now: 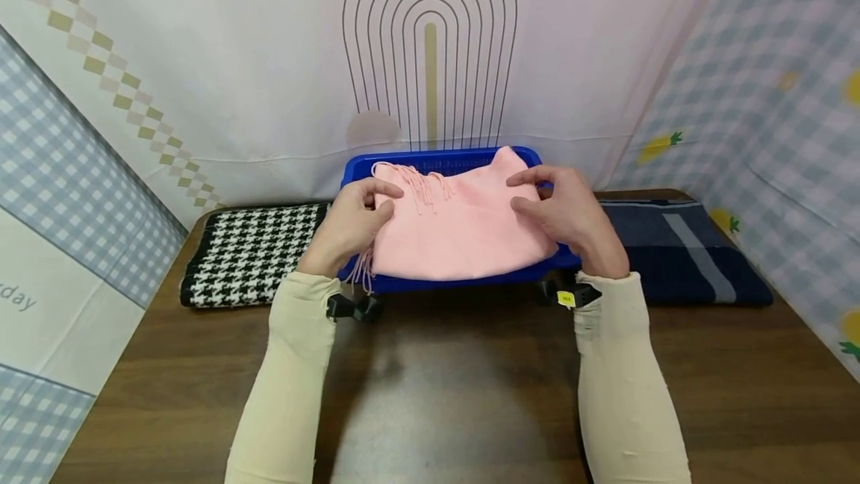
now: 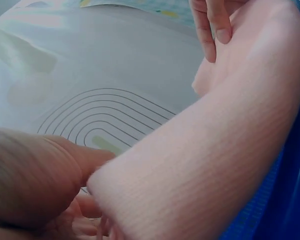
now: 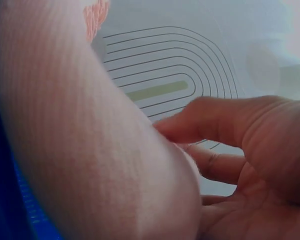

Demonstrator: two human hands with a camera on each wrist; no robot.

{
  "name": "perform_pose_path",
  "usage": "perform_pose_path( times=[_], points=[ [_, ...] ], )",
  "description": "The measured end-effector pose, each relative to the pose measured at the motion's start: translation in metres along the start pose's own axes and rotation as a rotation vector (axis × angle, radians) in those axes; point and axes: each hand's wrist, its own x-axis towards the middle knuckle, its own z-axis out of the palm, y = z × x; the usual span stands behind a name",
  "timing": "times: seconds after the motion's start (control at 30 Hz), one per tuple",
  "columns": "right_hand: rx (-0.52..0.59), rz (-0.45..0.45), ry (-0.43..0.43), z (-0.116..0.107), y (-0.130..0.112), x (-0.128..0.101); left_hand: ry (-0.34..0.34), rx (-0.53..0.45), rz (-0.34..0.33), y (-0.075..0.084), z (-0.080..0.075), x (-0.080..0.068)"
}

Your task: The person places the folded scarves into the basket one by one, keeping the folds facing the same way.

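Note:
A folded pink scarf with stringy fringe at its left end lies over the blue basket in the head view. My left hand pinches the scarf's left edge between thumb and fingers. At the opposite edge my right hand pinches the cloth the same way. Close up in the left wrist view, the thumb presses the end of the folded scarf. In the right wrist view, the right thumb and fingers grip its rounded side. The scarf hides most of the basket's inside.
A black-and-white houndstooth scarf lies folded left of the basket. To the right is a folded navy scarf with a grey stripe. All stand on a brown wooden table, with patterned cloth hanging behind and at both sides.

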Motion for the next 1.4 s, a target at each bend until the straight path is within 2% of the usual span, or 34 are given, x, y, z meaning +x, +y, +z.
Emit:
perform_pose_path(
  times=[0.3, 0.43, 0.8, 1.03, 1.4],
  points=[
    [-0.011, -0.091, 0.048, 0.001, 0.004, 0.000, -0.035, -0.118, -0.013, 0.001, 0.002, 0.001],
    [-0.007, -0.099, 0.048, 0.001, 0.005, 0.001, -0.050, -0.159, -0.012, 0.001, 0.003, 0.002],
    [0.002, -0.134, 0.080, 0.010, 0.009, 0.010, -0.031, -0.127, 0.022, 0.000, 0.006, 0.005],
    [-0.016, -0.127, 0.006, 0.017, 0.012, 0.016, -0.044, -0.059, 0.037, -0.004, 0.013, 0.007],
    [-0.082, -0.074, -0.084, 0.027, 0.015, 0.025, 0.000, 0.145, 0.018, -0.012, 0.021, 0.012]
  ],
)
